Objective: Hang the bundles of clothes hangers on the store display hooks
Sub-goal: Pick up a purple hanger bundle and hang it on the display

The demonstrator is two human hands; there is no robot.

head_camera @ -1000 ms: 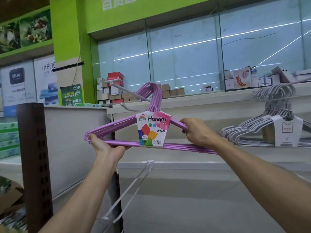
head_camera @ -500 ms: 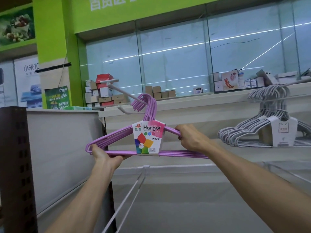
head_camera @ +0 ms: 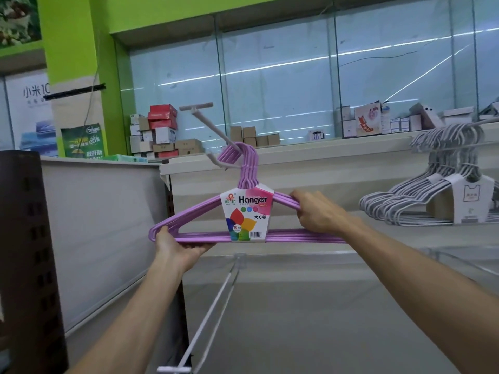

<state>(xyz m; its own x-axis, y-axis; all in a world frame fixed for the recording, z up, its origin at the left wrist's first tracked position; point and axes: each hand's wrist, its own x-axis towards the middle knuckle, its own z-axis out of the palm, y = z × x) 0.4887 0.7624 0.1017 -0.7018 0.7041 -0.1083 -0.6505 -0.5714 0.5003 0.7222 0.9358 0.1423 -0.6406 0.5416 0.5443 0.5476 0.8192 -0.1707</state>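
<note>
- Purple hanger bundle [head_camera: 205, 233]: held upright against the display wall, long axis running level left to right, hook ends pointing up. Its hooks [head_camera: 244, 163] are looped over the upper display hook [head_camera: 213, 130], a pale peg angled out from the wall with a flat tag at its tip.
- Paper label [head_camera: 247, 211] marked "Hanger" wraps the bundle's middle, facing the camera.
- Left hand [head_camera: 178, 248]: grip curled under the bundle's left corner, thumb over the lower bars.
- Right hand [head_camera: 316, 211]: grip closed round the right sloping shoulder bars, near the label.
- Grey hanger bundle [head_camera: 421, 203]: hangs from another hook to the right, well apart from the purple one.
- Lower display hook [head_camera: 213, 306]: a wire peg projecting toward the camera beneath the purple bundle, bare.
- Surface: pale display wall [head_camera: 324, 174] topped by a ledge; behind it glass panels and stacked cartons [head_camera: 162, 130], contents probably small boxed goods.
- Left edge: dark perforated upright post [head_camera: 27, 252], close to the left forearm.
</note>
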